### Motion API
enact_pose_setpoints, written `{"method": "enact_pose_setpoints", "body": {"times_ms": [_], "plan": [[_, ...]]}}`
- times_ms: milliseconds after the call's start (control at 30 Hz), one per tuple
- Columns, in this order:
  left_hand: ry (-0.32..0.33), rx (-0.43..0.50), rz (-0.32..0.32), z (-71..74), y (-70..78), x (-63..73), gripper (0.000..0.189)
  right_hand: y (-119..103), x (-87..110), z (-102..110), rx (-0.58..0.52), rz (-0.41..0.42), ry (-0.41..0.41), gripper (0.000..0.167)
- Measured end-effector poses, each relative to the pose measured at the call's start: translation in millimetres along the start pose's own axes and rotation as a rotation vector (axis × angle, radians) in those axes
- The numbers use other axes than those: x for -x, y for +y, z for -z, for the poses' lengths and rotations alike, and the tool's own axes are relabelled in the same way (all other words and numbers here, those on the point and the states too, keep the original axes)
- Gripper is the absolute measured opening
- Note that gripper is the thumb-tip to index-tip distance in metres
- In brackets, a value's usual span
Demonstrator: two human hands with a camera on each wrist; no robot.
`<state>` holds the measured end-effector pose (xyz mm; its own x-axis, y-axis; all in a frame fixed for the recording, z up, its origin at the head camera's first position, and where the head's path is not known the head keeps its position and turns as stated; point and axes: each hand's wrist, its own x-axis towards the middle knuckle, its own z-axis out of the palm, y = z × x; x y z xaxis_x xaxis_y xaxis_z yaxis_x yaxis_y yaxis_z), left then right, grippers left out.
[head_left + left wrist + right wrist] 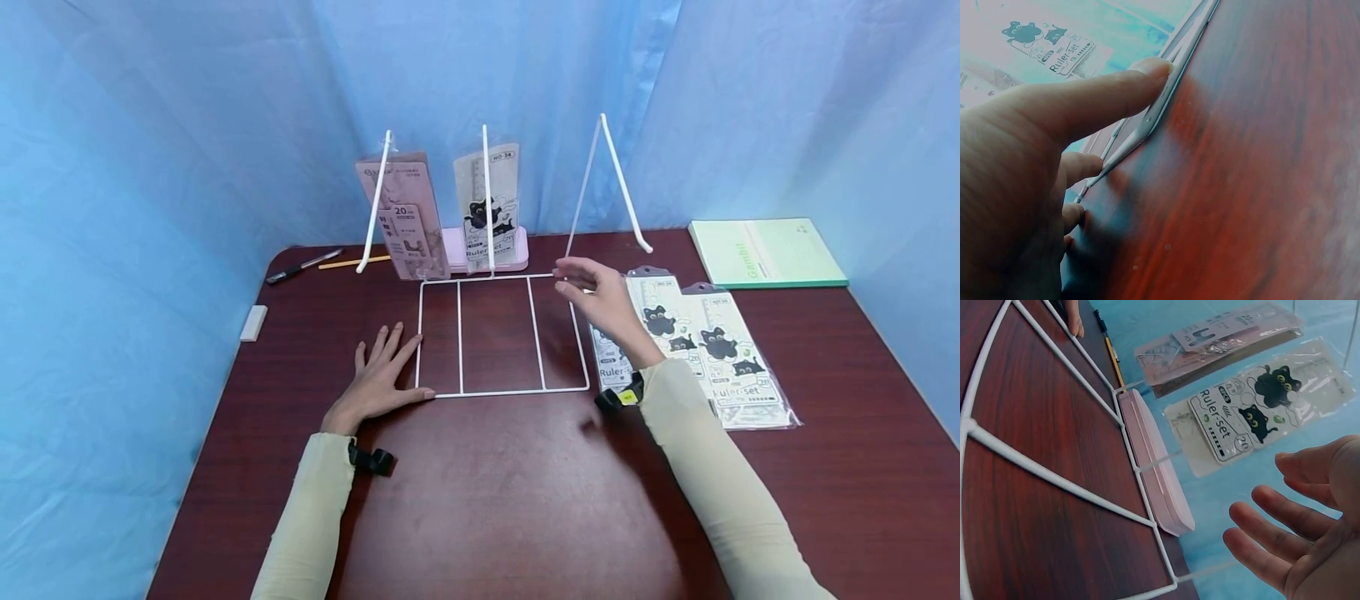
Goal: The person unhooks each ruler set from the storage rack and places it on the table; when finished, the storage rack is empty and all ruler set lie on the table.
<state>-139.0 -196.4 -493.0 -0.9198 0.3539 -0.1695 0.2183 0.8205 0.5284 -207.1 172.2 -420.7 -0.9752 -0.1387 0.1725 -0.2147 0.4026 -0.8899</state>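
A white wire display rack [502, 392] stands on the table, with three hooks rising at its back. My left hand [375, 375] rests with spread fingers at the rack's left front corner, thumb [1147, 69] laid on the front wire. Over the right rear of the rack's base is my right hand [596, 304], holding nothing, its fingers loosely bent. From the left hook hangs a pink stationery pack [414, 187]; a cat-print ruler set [506, 187] hangs from the middle one. The right hook [625, 183] carries no pack.
Several ruler-set packs [738, 350] lie on the table right of the rack. A green notebook [772, 254] is behind them. A pink case [1154, 462] sits behind the rack's base. At left are a pen [300, 267], a yellow pencil [352, 262] and a white eraser [253, 323].
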Motion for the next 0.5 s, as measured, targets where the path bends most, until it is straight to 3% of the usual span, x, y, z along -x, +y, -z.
{"method": "enact_pose_setpoints", "body": {"times_ms": [500], "plan": [[-0.002,-0.008,0.002,1.0,1.7,-0.1,0.098,1.4,-36.5,-26.0,0.037,-0.084,-0.003,0.040]]}}
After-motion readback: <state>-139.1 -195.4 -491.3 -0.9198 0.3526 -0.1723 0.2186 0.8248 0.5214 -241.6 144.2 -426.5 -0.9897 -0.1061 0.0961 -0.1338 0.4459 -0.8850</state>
